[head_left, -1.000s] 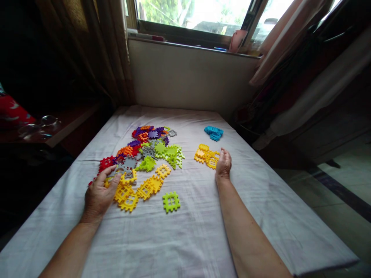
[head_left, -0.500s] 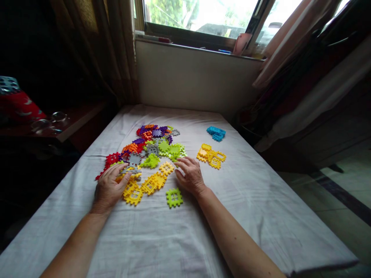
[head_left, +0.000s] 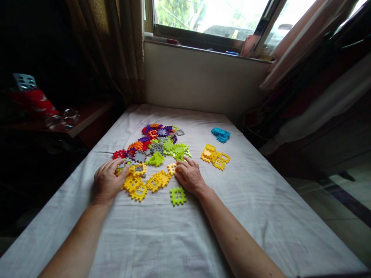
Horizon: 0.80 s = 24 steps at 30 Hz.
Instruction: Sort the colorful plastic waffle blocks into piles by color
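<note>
A heap of interlocking plastic tiles (head_left: 158,146) in red, orange, purple, grey, green and yellow lies on the white sheet (head_left: 162,231). My left hand (head_left: 106,180) rests flat at the heap's left edge, fingers spread over a yellow and a grey tile. My right hand (head_left: 189,177) lies beside it with fingers curled onto a yellow tile (head_left: 172,168). Several yellow tiles (head_left: 145,184) sit between my hands. One green tile (head_left: 177,195) lies alone just in front of my right hand.
A small group of yellow tiles (head_left: 215,157) and a blue stack (head_left: 221,134) lie apart to the right. A low wall and window sill (head_left: 203,50) close the far end. A dark side table (head_left: 58,123) with glass items stands at the left.
My right hand left the separate yellow group and came left to the heap, settling on a yellow tile. My left hand stayed at the heap's left edge. The camera view shifted slightly.
</note>
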Each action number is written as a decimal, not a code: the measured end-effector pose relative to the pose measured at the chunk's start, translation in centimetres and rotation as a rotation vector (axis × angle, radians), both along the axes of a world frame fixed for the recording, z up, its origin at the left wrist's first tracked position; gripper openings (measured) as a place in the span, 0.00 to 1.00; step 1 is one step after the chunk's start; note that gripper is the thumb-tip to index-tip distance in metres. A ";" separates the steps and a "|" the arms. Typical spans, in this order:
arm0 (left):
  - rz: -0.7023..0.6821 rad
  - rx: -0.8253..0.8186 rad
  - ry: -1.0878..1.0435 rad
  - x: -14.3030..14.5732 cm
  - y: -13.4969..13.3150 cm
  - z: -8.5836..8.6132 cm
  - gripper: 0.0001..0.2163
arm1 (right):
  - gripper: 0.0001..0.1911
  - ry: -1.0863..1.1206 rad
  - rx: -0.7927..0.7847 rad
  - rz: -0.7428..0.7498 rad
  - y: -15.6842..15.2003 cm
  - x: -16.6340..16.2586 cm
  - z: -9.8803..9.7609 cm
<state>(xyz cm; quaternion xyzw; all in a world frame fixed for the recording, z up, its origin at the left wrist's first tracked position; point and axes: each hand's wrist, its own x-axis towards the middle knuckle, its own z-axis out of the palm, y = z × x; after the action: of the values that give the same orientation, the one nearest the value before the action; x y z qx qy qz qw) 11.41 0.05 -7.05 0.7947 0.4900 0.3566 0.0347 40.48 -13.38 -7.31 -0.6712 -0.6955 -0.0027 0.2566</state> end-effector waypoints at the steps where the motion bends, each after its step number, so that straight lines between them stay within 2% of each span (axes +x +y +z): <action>1: 0.023 -0.004 0.005 -0.3 0.1 0.1 0.18 | 0.06 0.001 0.024 0.007 0.0 0.1 -0.2; 5: 0.123 -0.021 0.012 -1.3 0.5 0.3 0.20 | 0.09 0.017 0.129 0.007 -0.2 0.4 -0.4; 9: 0.196 -0.066 0.024 -1.7 0.7 0.1 0.22 | 0.13 0.046 0.245 -0.112 -0.5 1.4 0.0; 13: 0.288 -0.128 0.015 -2.0 1.0 0.0 0.23 | 0.17 0.112 0.293 -0.352 -1.0 3.9 -0.1; 17: 0.351 -0.178 0.027 -2.4 1.5 -0.3 0.25 | 0.19 0.248 0.319 -0.651 -1.9 8.1 -0.6; 21: 0.321 -0.141 -0.007 -2.7 1.8 -0.9 0.23 | 0.19 0.374 0.316 -0.968 -3.0 12.0 -0.9; 24: 0.276 -0.110 -0.020 -2.8 1.9 -1.1 0.22 | 0.17 0.391 0.299 -1.098 -3.4 13.5 -1.3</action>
<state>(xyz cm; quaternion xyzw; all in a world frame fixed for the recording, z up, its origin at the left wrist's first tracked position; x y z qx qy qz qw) 8.65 1.91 -8.13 0.7129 0.6132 0.3385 0.0339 54.00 -16.82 -8.58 -0.8769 -0.1790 -0.1092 0.4325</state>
